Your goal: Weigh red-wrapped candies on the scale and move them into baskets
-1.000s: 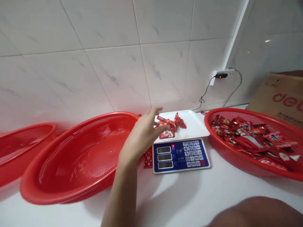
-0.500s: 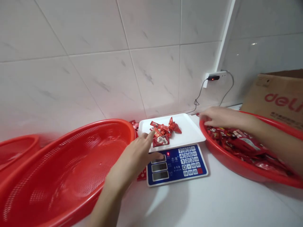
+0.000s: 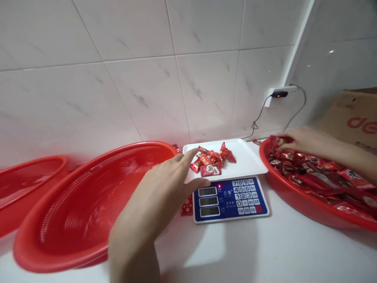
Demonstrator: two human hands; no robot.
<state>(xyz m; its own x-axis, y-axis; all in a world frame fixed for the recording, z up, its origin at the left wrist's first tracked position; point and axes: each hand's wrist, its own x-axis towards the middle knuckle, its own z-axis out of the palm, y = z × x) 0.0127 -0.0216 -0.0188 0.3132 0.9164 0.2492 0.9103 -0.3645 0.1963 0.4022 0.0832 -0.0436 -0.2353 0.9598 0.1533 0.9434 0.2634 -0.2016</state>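
My left hand (image 3: 159, 188) hovers open, fingers stretched toward the left edge of the white pan (image 3: 250, 161) of an electronic scale (image 3: 229, 196). A small pile of red wrapped candies (image 3: 212, 159) lies on that pan, just beyond my fingertips. My right hand (image 3: 303, 141) rests in the far part of the red basket (image 3: 294, 196) on the right, which is full of red candy packets (image 3: 318, 173). Its fingers curl among the packets; what they hold is not clear.
A large empty red perforated basket (image 3: 88, 196) sits left of the scale, another red basket (image 3: 26, 184) beyond it. A cardboard box (image 3: 353, 118) stands at the far right. A cable runs from a wall socket (image 3: 279, 93). A red packet (image 3: 187, 206) lies beside the scale.
My right hand has come in and settled into the candy basket on the right. My left hand lowered toward the scale pan's left edge, and the view shifted slightly.
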